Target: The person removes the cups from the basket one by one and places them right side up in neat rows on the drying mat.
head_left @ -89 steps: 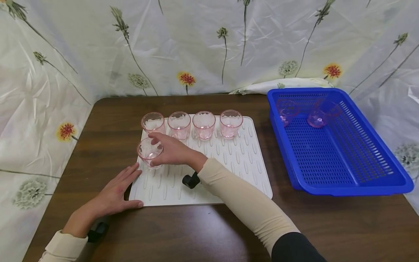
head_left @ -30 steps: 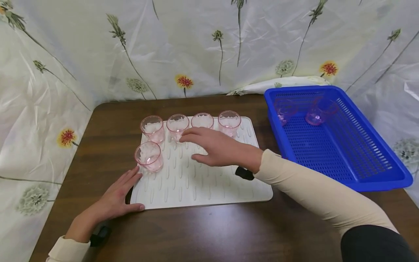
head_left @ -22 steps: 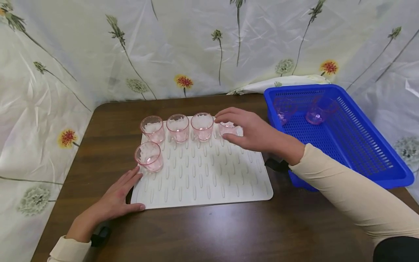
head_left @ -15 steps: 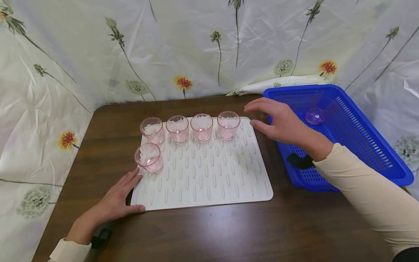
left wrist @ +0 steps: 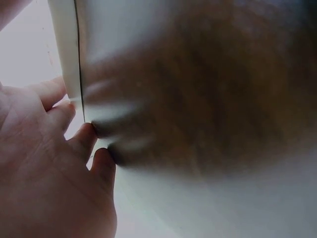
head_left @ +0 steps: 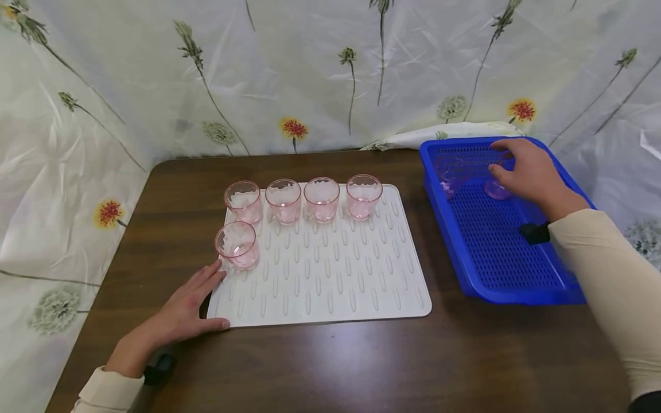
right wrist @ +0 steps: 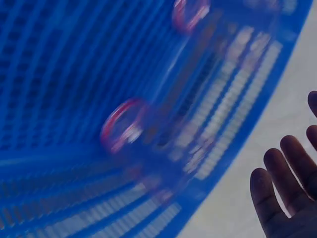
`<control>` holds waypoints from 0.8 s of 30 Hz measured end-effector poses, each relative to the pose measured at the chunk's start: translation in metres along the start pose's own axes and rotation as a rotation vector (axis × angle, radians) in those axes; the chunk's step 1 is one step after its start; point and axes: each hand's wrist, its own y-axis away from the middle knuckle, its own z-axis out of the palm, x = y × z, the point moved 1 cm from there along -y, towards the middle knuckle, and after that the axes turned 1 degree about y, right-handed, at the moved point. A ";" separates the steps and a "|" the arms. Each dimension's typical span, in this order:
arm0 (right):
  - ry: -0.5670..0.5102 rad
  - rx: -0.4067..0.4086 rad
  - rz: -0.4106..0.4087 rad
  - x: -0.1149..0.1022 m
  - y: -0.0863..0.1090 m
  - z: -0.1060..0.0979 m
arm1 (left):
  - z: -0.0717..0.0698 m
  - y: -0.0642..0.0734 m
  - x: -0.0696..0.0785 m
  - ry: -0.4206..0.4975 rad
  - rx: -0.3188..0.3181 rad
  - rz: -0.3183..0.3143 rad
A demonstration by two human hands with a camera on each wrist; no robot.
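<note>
My left hand [head_left: 181, 312] rests at the left edge of a white ridged mat [head_left: 335, 281], fingers straight and thumb on the front corner. Beside its fingertips stands a pink-tinted drinking glass [head_left: 240, 252] on the mat. Behind it runs a row of several like glasses [head_left: 284, 209] along the mat's far edge, all upright. My right hand [head_left: 534, 175] reaches over the blue basket [head_left: 457, 258], thumb and fingers spread apart. It partly hides a clear pink glass [head_left: 497, 190] in there; another glass [head_left: 448, 186] sits to its left. In the right wrist view the glasses [right wrist: 132, 133] are blurred.
The dark wooden table [head_left: 361, 367] carries the mat and the basket. A floral curtain [head_left: 320, 86] hangs behind and along the sides. A fold of cloth [head_left: 413, 137] bulges over the table's back edge near the basket.
My right hand let go of the front left glass, leaving it standing on the mat, then moved right across the mat and over the basket. The left hand stays put.
</note>
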 end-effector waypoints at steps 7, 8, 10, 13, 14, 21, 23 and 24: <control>0.141 -0.033 0.040 0.037 -0.010 -0.001 | -0.001 0.001 -0.002 0.003 -0.004 -0.014; 0.161 -0.045 0.042 0.039 -0.010 0.000 | -0.001 0.001 -0.002 0.006 -0.006 -0.019; 0.196 -0.078 0.057 0.043 -0.010 0.001 | 0.000 0.002 -0.002 0.003 -0.005 -0.020; 0.218 -0.132 0.111 0.047 -0.010 0.004 | 0.000 0.002 -0.003 0.000 -0.002 -0.023; 0.212 -0.152 0.129 0.049 -0.010 0.005 | 0.000 0.002 -0.003 0.000 -0.003 -0.024; 0.182 -0.218 0.199 0.057 -0.005 0.014 | 0.000 0.001 -0.001 0.009 -0.010 -0.021; 0.198 -0.207 0.204 0.057 -0.004 0.015 | 0.000 0.001 -0.001 0.013 -0.015 -0.028; 0.204 -0.199 0.209 0.057 -0.003 0.016 | 0.000 0.000 0.000 0.014 -0.018 -0.032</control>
